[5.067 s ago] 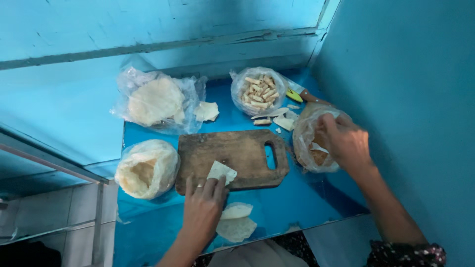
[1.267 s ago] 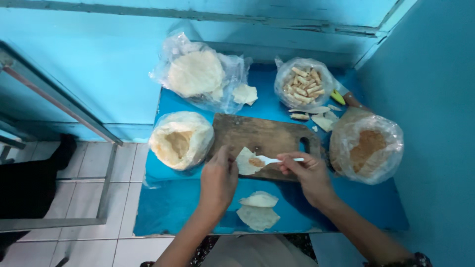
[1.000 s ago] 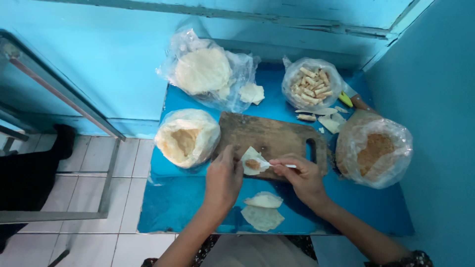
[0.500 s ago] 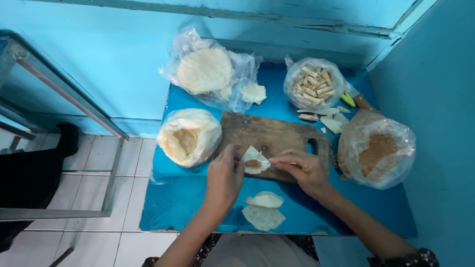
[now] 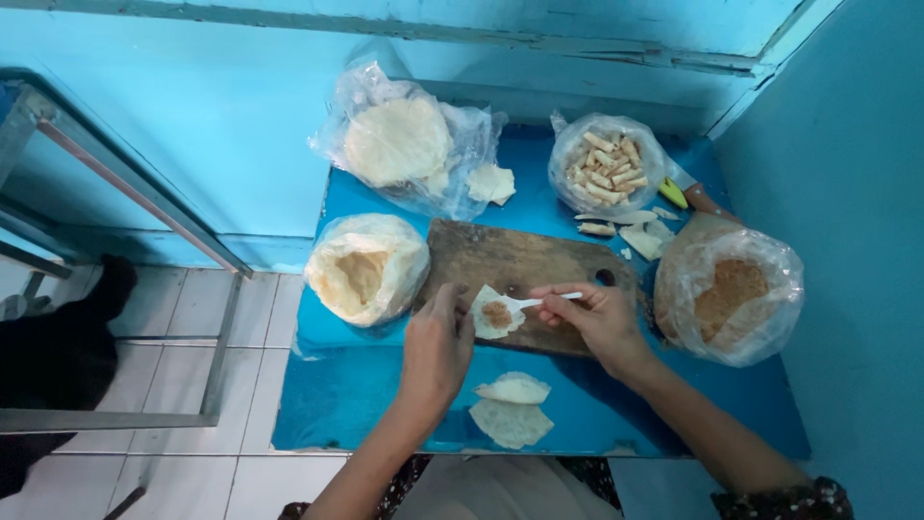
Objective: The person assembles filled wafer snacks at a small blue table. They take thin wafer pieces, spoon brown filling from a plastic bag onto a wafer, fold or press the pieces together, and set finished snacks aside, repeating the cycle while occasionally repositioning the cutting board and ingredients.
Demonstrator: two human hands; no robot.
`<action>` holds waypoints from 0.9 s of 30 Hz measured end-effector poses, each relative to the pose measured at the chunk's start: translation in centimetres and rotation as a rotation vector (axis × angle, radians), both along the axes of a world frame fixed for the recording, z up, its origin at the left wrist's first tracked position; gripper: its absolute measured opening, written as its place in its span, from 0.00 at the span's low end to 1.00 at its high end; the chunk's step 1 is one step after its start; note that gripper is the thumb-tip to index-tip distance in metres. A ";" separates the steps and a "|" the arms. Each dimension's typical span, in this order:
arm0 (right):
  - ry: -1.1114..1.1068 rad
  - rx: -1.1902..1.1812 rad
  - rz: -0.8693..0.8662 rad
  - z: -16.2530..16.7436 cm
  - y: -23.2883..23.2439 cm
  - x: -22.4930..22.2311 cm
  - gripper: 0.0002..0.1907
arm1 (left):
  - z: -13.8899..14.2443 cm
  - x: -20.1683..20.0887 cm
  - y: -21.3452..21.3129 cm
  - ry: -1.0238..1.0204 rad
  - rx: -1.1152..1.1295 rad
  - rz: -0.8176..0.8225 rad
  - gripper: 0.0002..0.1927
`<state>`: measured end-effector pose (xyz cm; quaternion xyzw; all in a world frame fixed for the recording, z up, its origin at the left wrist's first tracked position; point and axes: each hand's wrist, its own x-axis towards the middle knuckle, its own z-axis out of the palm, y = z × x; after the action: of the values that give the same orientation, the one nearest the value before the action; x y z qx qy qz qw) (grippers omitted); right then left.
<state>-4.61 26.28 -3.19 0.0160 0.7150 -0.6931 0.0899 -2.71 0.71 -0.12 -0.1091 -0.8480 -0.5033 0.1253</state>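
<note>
A small pale wrapper piece (image 5: 493,314) with a dab of brown filling lies on the wooden cutting board (image 5: 525,260). My left hand (image 5: 435,345) pins the wrapper's left edge with its fingertips. My right hand (image 5: 597,323) holds a small white spoon (image 5: 534,301), its tip touching the filling on the wrapper. Two more pale wrapper pieces (image 5: 511,406) lie on the blue table (image 5: 356,424) just in front of the board.
A plastic bag of brown filling (image 5: 729,297) stands right of the board. A bag with a crumbly yellowish mass (image 5: 366,269) sits at the left. Behind are a bag of round wrappers (image 5: 399,143) and a bag of rolled sticks (image 5: 606,166). Blue walls close the back and right.
My right hand, earlier at the bag of filling on the right, has come to the board with the spoon and put filling on the wrapper. My left hand keeps holding the wrapper.
</note>
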 end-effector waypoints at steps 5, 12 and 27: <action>0.214 0.158 0.055 0.9 -1.2 1.1 0.13 | 0.1 0.3 0.2 0.015 0.014 -0.015 0.17; 0.568 0.300 0.186 3.0 -2.0 1.7 0.10 | 0.1 0.5 0.3 0.025 0.026 -0.008 0.15; -0.050 -0.020 -0.071 -0.2 -1.2 0.1 0.14 | -0.1 0.4 0.7 0.016 0.027 -0.012 0.17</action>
<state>-4.53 25.12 -3.40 0.0578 0.7046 -0.7023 0.0831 -2.30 1.38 -0.19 -0.1162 -0.8395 -0.5146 0.1304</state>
